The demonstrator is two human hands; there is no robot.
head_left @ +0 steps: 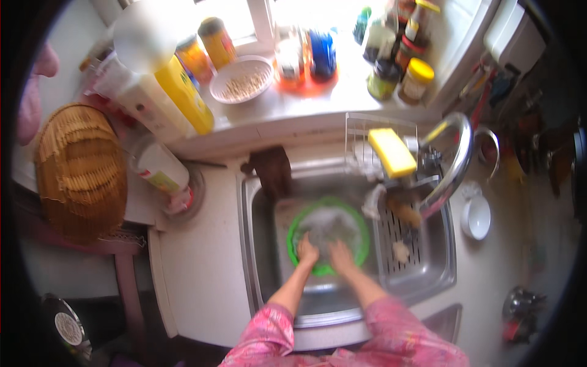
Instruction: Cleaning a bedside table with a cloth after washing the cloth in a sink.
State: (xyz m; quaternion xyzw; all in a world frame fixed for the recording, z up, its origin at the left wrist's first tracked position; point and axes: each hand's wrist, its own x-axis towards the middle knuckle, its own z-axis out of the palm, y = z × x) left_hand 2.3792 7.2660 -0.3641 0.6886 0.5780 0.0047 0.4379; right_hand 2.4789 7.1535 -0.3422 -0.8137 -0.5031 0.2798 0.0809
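Observation:
A round bright green basin (365,235) stands inside the left bowl of the steel sink (252,269). Whitish, cloudy water (333,221) fills it, with greyish stuff in it that I cannot make out. My left hand (307,249) reaches over the near left part of the rim, its fingertips down at the water. Beside it, my right hand (340,254) dips in at the near right part and is blurred. The fingers of both hands are partly hidden or smeared, so whether they hold anything does not show.
The curved steel tap (463,153) arches over the sink's right side, near a yellow sponge (391,151) on a wire rack. A brown cloth (272,171) hangs over the back left sink edge. Right of the sink sits a white bowl (476,218); jars and bottles line the windowsill.

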